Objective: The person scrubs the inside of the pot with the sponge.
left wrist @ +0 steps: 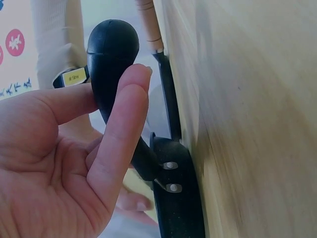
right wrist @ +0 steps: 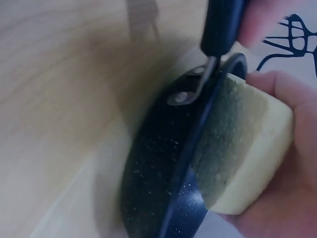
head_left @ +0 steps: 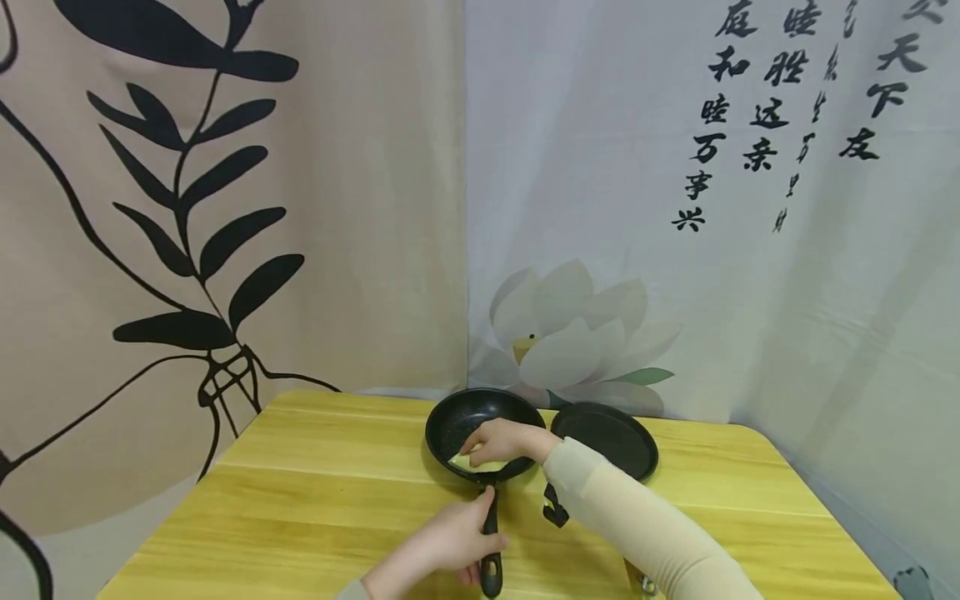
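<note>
A black frying pan [head_left: 452,421] with pale speckles sits near the table's back edge, its handle [head_left: 491,579] pointing toward me. My left hand [head_left: 457,537] holds that handle, the fingers and thumb on either side of its dark grip [left wrist: 111,47] in the left wrist view. Inside the pan, my right hand [head_left: 498,437] grips a pale yellow sponge [right wrist: 265,144] near the handle side. The sponge's darker, greenish face [right wrist: 218,134] is turned to the pan's inner wall. Part of the sponge is hidden behind the right fingers.
A flat, round black pan [head_left: 603,437] lies just right of the frying pan, partly behind the right forearm. Its brown handle [left wrist: 149,25] shows in the left wrist view. The wooden table [head_left: 322,483] backs onto a printed curtain [head_left: 375,208].
</note>
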Motion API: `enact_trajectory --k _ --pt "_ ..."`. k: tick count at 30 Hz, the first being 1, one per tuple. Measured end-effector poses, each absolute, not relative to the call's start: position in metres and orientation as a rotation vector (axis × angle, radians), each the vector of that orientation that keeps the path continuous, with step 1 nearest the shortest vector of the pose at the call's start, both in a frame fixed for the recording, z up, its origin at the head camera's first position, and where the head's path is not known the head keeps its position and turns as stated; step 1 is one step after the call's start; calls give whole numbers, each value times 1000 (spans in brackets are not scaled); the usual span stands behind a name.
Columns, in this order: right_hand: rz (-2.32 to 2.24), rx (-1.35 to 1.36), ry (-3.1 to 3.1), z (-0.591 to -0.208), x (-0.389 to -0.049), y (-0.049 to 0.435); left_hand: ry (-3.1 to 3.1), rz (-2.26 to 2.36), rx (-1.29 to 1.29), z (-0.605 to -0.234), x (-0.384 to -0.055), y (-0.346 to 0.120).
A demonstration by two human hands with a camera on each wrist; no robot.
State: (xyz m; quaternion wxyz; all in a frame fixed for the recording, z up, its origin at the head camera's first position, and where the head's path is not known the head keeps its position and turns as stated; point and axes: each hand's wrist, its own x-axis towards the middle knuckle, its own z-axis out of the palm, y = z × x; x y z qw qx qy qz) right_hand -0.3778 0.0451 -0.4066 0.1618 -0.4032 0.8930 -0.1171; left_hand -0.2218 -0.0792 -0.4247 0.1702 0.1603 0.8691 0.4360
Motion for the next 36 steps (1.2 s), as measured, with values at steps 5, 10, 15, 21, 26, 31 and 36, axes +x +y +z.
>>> enact_trajectory --k 5,10,15,21,26,31,36 --pt "-301 -1256 2546 -412 -378 43 2472 1241 478 -426 -222 -80" --pt "-173 -1339 2585 -412 -378 40 2477 1253 489 -427 -223 -81" --pt "-83 -1375 2601 -416 -381 39 2485 1245 490 -427 -223 -80" --pt "-147 -1366 2573 -420 -386 42 2465 1231 499 -426 -224 -81" --pt "-191 -1372 2570 -424 -390 43 2456 1173 528 -431 -230 -82" --pt "-220 -1368 2586 -430 -393 40 2451 1166 503 -443 -236 -83" --pt "-225 -1356 2631 -432 -397 40 2471 1085 525 -459 -249 -85"
